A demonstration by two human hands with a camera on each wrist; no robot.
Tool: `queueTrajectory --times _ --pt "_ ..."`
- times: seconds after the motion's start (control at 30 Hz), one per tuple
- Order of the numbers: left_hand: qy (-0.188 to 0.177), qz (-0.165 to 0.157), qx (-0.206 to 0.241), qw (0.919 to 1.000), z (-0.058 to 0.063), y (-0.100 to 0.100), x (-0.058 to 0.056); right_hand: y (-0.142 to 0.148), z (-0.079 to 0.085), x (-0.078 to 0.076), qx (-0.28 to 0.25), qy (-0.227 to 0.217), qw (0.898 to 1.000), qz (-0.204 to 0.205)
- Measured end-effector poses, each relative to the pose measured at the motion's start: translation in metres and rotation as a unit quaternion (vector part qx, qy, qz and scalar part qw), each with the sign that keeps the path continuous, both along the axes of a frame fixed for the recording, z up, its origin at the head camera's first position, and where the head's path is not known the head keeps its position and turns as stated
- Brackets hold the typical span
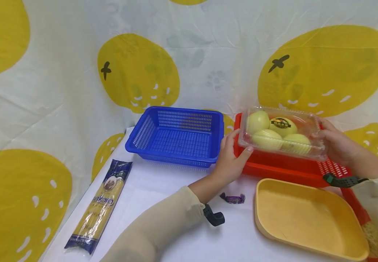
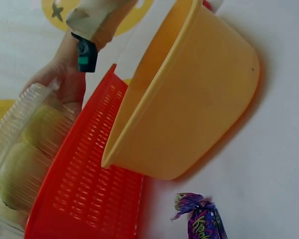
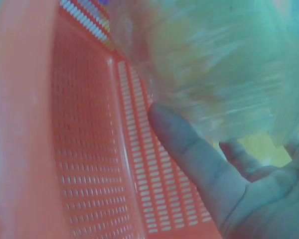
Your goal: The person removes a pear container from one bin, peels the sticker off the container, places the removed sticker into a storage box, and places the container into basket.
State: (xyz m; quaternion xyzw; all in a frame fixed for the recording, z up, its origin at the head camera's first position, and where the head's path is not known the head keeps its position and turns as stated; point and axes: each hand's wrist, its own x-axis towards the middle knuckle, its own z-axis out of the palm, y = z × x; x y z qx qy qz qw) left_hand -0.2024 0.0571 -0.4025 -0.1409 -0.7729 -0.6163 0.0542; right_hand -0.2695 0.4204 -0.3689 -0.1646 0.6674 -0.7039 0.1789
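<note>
A clear plastic clamshell box (image 1: 307, 120) of pale yellow-green round fruits (image 1: 267, 139), with a dark label on one, is held above the red basket (image 1: 277, 167). My right hand (image 1: 338, 145) grips the box's right end, its thumb (image 3: 189, 149) against the plastic in the right wrist view. At the opposite end, my left hand (image 1: 229, 158) holds the box's left edge, thumb along the near corner. The left wrist view shows the box (image 2: 20, 144) tilted beside the basket's slotted wall (image 2: 89, 184), with the left hand itself out of sight.
A blue basket (image 1: 176, 156) stands left of the red one. In front are a yellow tub (image 1: 307, 214) and a purple-wrapped candy (image 1: 234, 198). A pasta packet (image 1: 100, 207) lies at the table's left edge. Another red container (image 1: 354, 205) is partly under the right sleeve.
</note>
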Motion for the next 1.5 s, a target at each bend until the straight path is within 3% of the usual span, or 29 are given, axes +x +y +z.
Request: queueTrajectory --times 0.3,0.57,0.83,1.13,1.5 --pt "-0.011 -0.017 0.013 0.9997 0.014 -0.018 0.014 -0.012 0.012 0.022 0.014 0.018 1.0 -0.014" --pt "-0.019 -0.041 0.024 0.9987 0.019 -0.034 0.026 -0.026 0.024 0.044 -0.004 0.032 0.999 0.002" --pt "-0.052 -0.06 0.033 0.9963 0.022 -0.054 0.044 -0.039 0.026 0.065 0.055 -0.022 0.997 -0.048" --pt "-0.061 -0.094 0.07 0.9912 0.019 -0.075 0.06 -0.061 0.024 0.092 0.052 -0.039 0.996 -0.063" --pt "-0.053 -0.086 0.033 0.9943 0.021 -0.095 0.077 -0.078 0.022 0.112 0.052 -0.028 0.994 -0.09"
